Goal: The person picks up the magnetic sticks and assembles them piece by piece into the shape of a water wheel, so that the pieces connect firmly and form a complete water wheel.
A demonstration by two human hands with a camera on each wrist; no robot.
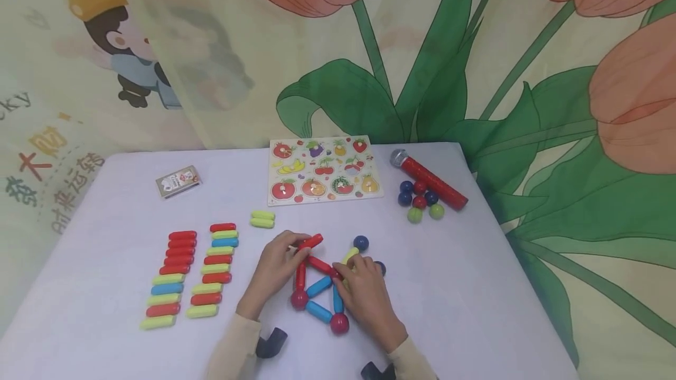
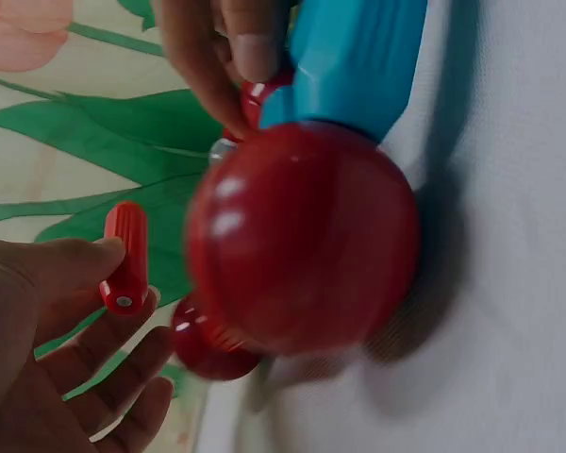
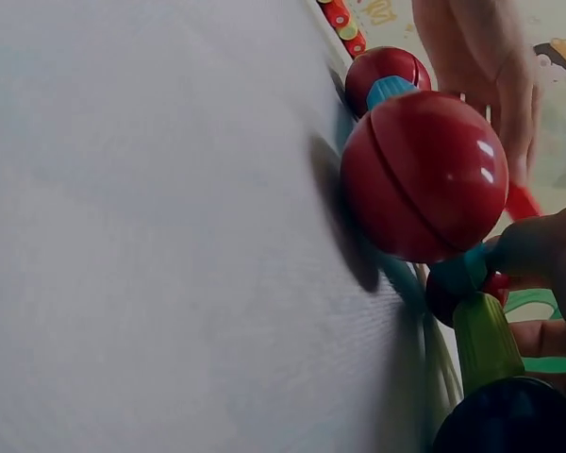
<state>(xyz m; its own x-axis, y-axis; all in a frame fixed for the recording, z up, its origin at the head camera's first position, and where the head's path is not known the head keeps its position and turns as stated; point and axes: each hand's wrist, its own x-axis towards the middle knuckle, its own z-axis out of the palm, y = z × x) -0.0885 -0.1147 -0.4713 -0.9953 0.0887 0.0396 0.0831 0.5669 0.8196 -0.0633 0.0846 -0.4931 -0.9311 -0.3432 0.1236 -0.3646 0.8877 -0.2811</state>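
On the table in the head view lies a frame of toy rods and balls: blue rods [image 1: 319, 312] join a red ball [image 1: 299, 299] and a nearer red ball [image 1: 340, 323]. My left hand [image 1: 277, 263] pinches a short red rod [image 1: 311, 241] between thumb and fingers at the frame's far corner. My right hand [image 1: 367, 295] has its thumb and fingers on a red ball [image 1: 335, 272] at the right corner, where a red rod [image 1: 319, 264] meets it. From there a yellow-green rod [image 3: 488, 342] leads to a dark blue ball [image 3: 509, 420].
Rows of loose rods [image 1: 180, 260] lie at the left, and two yellow-green rods [image 1: 262, 219] farther back. A fruit puzzle board [image 1: 324, 172], small box [image 1: 179, 182], red microphone [image 1: 433, 182] and loose balls [image 1: 419, 202] stand toward the back edge.
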